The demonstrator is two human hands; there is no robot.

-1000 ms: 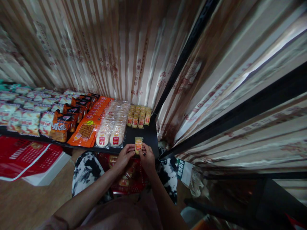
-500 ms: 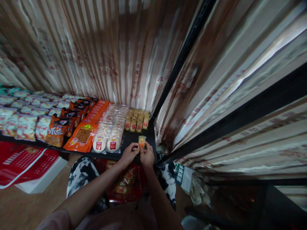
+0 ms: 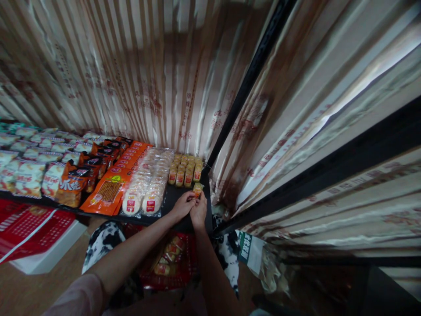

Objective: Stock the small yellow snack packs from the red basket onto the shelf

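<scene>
A small yellow snack packet (image 3: 198, 189) with a red label stands at the fingertips of both hands, just above the black shelf (image 3: 173, 199). My left hand (image 3: 183, 206) pinches it from the left, and my right hand (image 3: 199, 211) closes on it from the right. Right behind it, small yellow packets (image 3: 184, 169) of the same kind stand in tight rows at the shelf's right end. Under my forearms, a red bag or basket (image 3: 182, 276) holds more yellow packets (image 3: 171, 254).
Left along the shelf are round white crackers (image 3: 151, 204) in clear wrap, orange stick-snack bags (image 3: 112, 188), dark-orange bags (image 3: 70, 184) and white bags (image 3: 29, 177). A black post (image 3: 230, 118) rises at the right corner before sheeting. A red carton (image 3: 33, 226) sits lower left.
Both hands have moved slightly forward with the packet, closer to the rows. The view has shifted a little, so the shelf's goods sit somewhat further left and lower.
</scene>
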